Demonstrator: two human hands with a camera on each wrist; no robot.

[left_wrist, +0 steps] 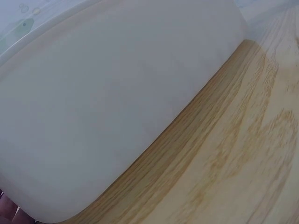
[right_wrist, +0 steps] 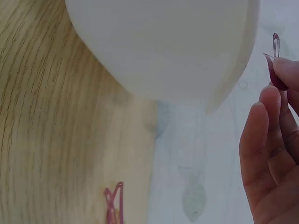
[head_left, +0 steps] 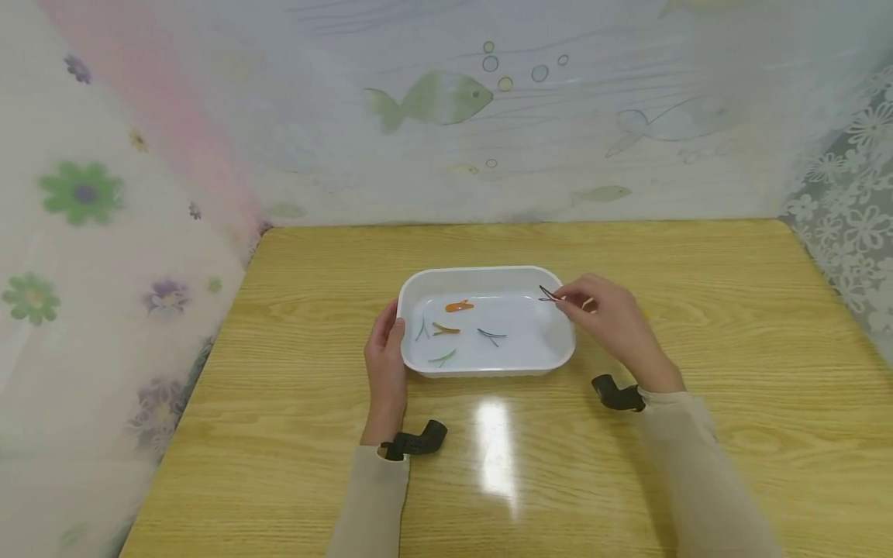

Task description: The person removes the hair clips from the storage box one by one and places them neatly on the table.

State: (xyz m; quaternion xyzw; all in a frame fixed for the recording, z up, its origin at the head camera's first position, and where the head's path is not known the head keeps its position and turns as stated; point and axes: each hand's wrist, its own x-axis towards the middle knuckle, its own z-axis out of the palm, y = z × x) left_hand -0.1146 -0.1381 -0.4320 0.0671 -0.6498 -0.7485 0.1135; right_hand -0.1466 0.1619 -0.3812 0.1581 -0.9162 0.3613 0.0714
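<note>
A white plastic tray point(head_left: 488, 364) stands on the table, and my left hand point(head_left: 385, 349) holds it by its left end. In the left wrist view the tray wall point(left_wrist: 117, 93) fills most of the picture, with only a bit of the fingers point(left_wrist: 8, 210) visible. My right hand point(head_left: 603, 314) pinches a dark red snap hair clip point(head_left: 548, 295) above the tray's right rim. The clip's two arms are spread apart. Inside the tray lie an orange clip point(head_left: 459, 307), an orange-yellow clip point(head_left: 446, 330), a blue clip point(head_left: 491, 334), a green clip point(head_left: 443, 359) and a grey-green clip point(head_left: 422, 329).
In the right wrist view, a pinkish-red clip point(right_wrist: 114, 203) lies on the wooden table point(head_left: 314, 310) beyond the tray's right end. A fish-patterned curtain point(head_left: 446, 155) hangs behind the table, a flowered one point(head_left: 139, 310) at its left. Each wrist wears a black camera mount.
</note>
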